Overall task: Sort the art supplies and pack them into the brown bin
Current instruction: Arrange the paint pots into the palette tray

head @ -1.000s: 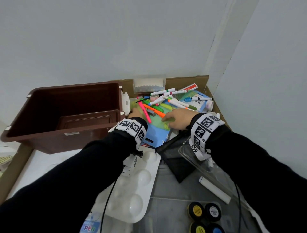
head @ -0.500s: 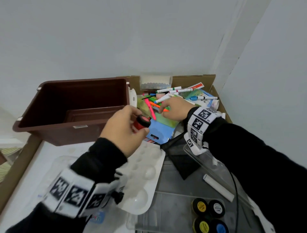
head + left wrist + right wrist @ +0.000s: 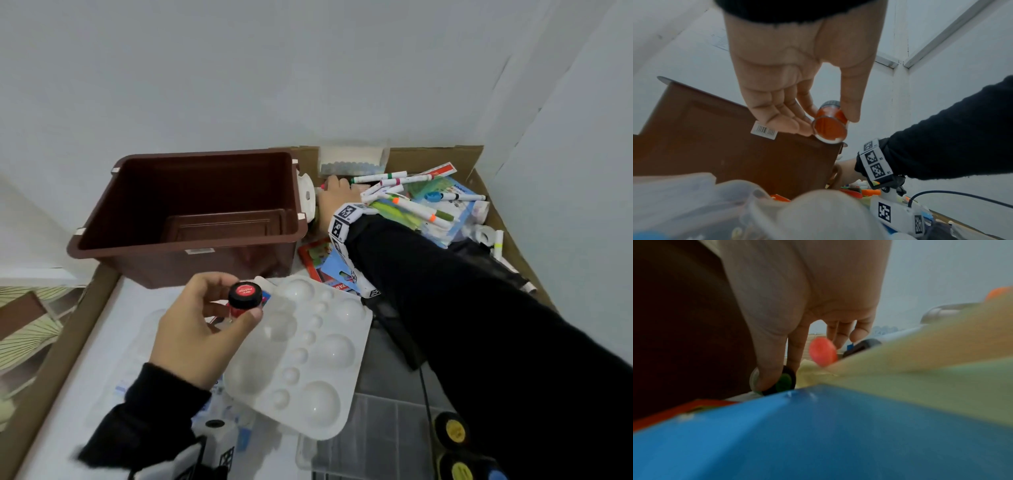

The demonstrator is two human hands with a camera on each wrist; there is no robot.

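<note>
The brown bin (image 3: 191,205) stands empty at the back left. In front of it, above the palette, my left hand (image 3: 236,300) pinches a small red paint jar (image 3: 245,291) with a black cap. In the left wrist view the thumb and fingers of the left hand (image 3: 828,121) hold the red paint jar (image 3: 830,129) by its sides. My right hand (image 3: 337,197) reaches into the gap between the bin and the marker pile. In the right wrist view the thumb and index finger of the right hand (image 3: 781,374) pinch a small green-lidded jar (image 3: 786,383) lying low beside the bin wall.
A white paint palette (image 3: 308,359) lies in the middle. Several markers (image 3: 411,202) and a blue box (image 3: 334,270) lie right of the bin. Black-capped paint jars (image 3: 452,431) sit at the bottom right. Cardboard walls (image 3: 507,240) and a corner wall close off the right.
My left hand came out of the pile with the red jar and drew back in front of the bin. My right hand moved left from the markers to the gap beside the bin.
</note>
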